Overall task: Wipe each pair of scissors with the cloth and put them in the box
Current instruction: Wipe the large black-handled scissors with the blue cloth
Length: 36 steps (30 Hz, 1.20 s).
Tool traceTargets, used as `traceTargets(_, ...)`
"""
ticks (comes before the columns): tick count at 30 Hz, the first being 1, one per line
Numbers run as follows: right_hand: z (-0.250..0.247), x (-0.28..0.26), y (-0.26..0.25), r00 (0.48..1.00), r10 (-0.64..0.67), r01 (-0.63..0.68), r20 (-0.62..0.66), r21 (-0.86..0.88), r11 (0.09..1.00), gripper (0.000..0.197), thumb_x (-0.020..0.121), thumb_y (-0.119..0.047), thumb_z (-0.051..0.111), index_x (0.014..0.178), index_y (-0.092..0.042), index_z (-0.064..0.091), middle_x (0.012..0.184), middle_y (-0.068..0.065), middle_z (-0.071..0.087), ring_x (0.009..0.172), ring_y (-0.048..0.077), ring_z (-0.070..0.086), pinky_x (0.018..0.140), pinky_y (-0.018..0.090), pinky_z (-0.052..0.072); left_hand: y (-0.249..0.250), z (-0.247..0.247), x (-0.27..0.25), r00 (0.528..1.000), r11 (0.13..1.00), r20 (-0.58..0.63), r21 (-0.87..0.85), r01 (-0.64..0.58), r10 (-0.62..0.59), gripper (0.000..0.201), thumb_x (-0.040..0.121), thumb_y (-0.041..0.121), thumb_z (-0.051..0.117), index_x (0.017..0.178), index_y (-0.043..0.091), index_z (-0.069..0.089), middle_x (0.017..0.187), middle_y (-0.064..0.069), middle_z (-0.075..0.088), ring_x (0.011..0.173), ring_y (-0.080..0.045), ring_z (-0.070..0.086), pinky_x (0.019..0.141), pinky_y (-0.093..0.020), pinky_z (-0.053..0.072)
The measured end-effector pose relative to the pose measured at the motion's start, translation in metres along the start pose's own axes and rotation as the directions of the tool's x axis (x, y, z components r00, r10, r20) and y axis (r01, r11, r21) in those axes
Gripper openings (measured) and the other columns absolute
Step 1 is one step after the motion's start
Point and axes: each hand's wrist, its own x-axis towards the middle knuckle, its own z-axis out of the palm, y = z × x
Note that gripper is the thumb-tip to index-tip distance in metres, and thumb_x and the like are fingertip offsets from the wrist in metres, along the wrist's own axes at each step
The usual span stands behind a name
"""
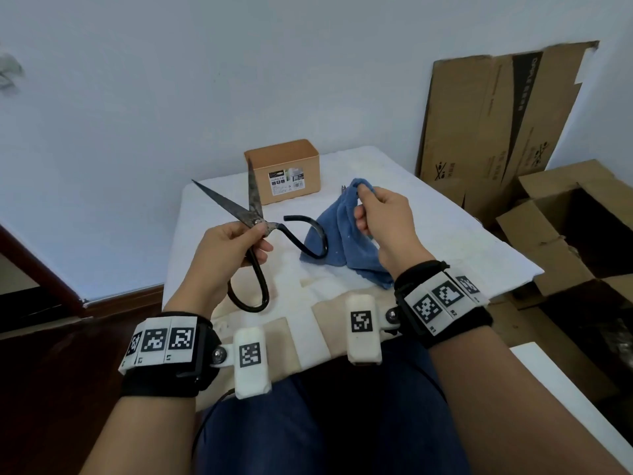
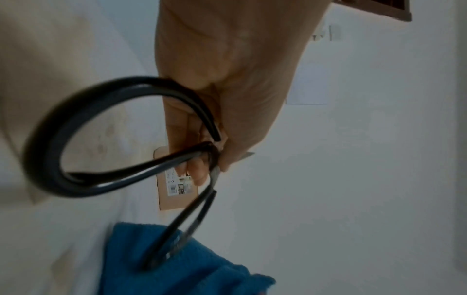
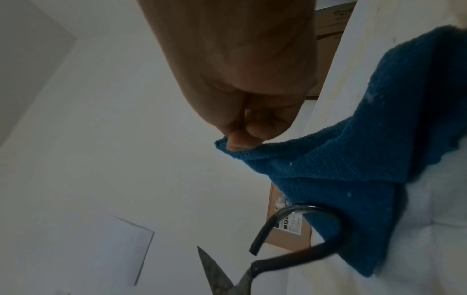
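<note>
While the left hand (image 1: pixel 236 248) grips the black iron scissors (image 1: pixel 255 221) at the pivot, blades open, the right hand (image 1: pixel 383 217) pinches the blue terry cloth (image 1: pixel 342 234) above the table. Scissors: rigid, probably heavy, sharp-tipped; hold behind the pivot. Cloth: limp.

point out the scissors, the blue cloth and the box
scissors (image 1: pixel 255 221), head view, on the pivot screw
blue cloth (image 1: pixel 342 234), head view, on its hanging middle
box (image 1: pixel 294 156), head view, on its front rim
</note>
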Motion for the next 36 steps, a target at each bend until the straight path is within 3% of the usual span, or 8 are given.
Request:
traceTargets(7, 0.022, -0.008, -0.003, 0.990, 0.024, -0.025, 0.138, 0.002, 1.000, 0.022, 0.104, -0.018, 0.041, 0.104, -0.006, 0.060, 0.071, 0.007, 0.068, 0.047, 0.006, 0.063, 0.044, 0.014, 0.047, -0.002, 0.009, 0.010, 0.991, 0.926, 0.013, -0.355, 0.128, -0.132, 0.020, 0.102, 0.003, 0.048, 0.113, -0.004, 0.063, 0.095, -0.016, 0.075, 0.083, -0.020, 0.075, 0.081, -0.030, 0.061)
traceTargets(15, 0.037, -0.011, -0.001, 0.940, 0.069, -0.011, 0.334, -0.171, 0.985, 0.021, 0.099, -0.003, 0.039, 0.099, -0.004, 0.060, 0.092, 0.019, 0.065, 0.075, 0.021, 0.057, 0.062, 0.022, 0.046, 0.004, 0.023, 0.015, 0.984, 0.807, 0.023, -0.569, 0.160, -0.178, 0.024, 0.103, -0.002, 0.040, 0.121, -0.010, 0.055, 0.103, -0.024, 0.071, 0.090, -0.026, 0.074, 0.077, -0.032, 0.062)
traceTargets(21, 0.041, -0.009, 0.002, 0.902, 0.022, 0.130, 0.431, -0.321, 0.938, 0.031, 0.090, -0.040, 0.059, 0.103, -0.012, 0.064, 0.099, 0.008, 0.073, 0.085, 0.014, 0.067, 0.091, 0.037, 0.055, 0.014, 0.022, 0.018, 0.963, 0.678, 0.085, -0.694, 0.242, -0.257, 0.020, 0.102, -0.004, 0.042, 0.118, -0.007, 0.053, 0.112, -0.027, 0.067, 0.104, -0.030, 0.069, 0.083, -0.038, 0.060)
traceTargets(24, 0.042, -0.014, 0.001, 0.870, 0.021, 0.193, 0.493, -0.380, 0.905, 0.054, 0.082, -0.061, 0.061, 0.107, -0.013, 0.061, 0.099, 0.005, 0.070, 0.092, 0.016, 0.065, 0.088, 0.034, 0.051, 0.016, 0.024, 0.020, 0.962, 0.655, 0.100, -0.714, 0.247, -0.254, 0.018, 0.100, -0.009, 0.040, 0.112, -0.008, 0.054, 0.101, -0.023, 0.066, 0.101, -0.031, 0.067, 0.081, -0.039, 0.061)
traceTargets(26, 0.042, -0.017, 0.005, 0.834, 0.037, 0.184, 0.551, -0.341, 0.922, 0.049, 0.084, -0.051, 0.068, 0.116, -0.015, 0.057, 0.099, -0.004, 0.067, 0.090, 0.008, 0.060, 0.082, 0.024, 0.046, 0.017, 0.026, 0.020, 0.968, 0.659, 0.103, -0.716, 0.233, -0.231, 0.023, 0.098, -0.013, 0.040, 0.113, -0.009, 0.057, 0.103, -0.022, 0.066, 0.100, -0.030, 0.067, 0.076, -0.035, 0.062)
traceTargets(29, 0.042, -0.018, 0.012, 0.819, 0.017, 0.146, 0.573, -0.237, 0.960, 0.038, 0.088, -0.020, 0.071, 0.121, -0.011, 0.055, 0.086, -0.011, 0.059, 0.078, 0.003, 0.054, 0.074, 0.018, 0.043, 0.018, 0.031, 0.020, 0.971, 0.654, 0.089, -0.726, 0.214, -0.220, 0.026, 0.095, -0.017, 0.042, 0.113, -0.010, 0.059, 0.110, -0.022, 0.067, 0.106, -0.030, 0.067, 0.086, -0.036, 0.059)
traceTargets(33, 0.043, -0.013, 0.016, 0.878, 0.005, 0.038, 0.478, -0.079, 0.996, 0.020, 0.098, -0.012, 0.053, 0.118, -0.009, 0.059, 0.093, 0.010, 0.064, 0.089, 0.023, 0.065, 0.082, 0.040, 0.056, 0.021, 0.037, 0.019, 0.966, 0.641, 0.104, -0.730, 0.237, -0.238, 0.020, 0.095, -0.017, 0.043, 0.110, -0.008, 0.054, 0.102, -0.023, 0.067, 0.095, -0.028, 0.068, 0.092, -0.039, 0.055)
traceTargets(36, 0.043, -0.012, 0.014, 0.885, 0.083, -0.116, 0.458, 0.044, 0.992, 0.025, 0.104, -0.015, 0.042, 0.124, -0.004, 0.053, 0.110, 0.020, 0.067, 0.098, 0.032, 0.069, 0.087, 0.039, 0.057, 0.018, 0.039, 0.020, 0.961, 0.658, 0.121, -0.707, 0.260, -0.250, 0.019, 0.097, -0.013, 0.044, 0.113, -0.007, 0.050, 0.103, -0.025, 0.067, 0.096, -0.029, 0.069, 0.090, -0.036, 0.056)
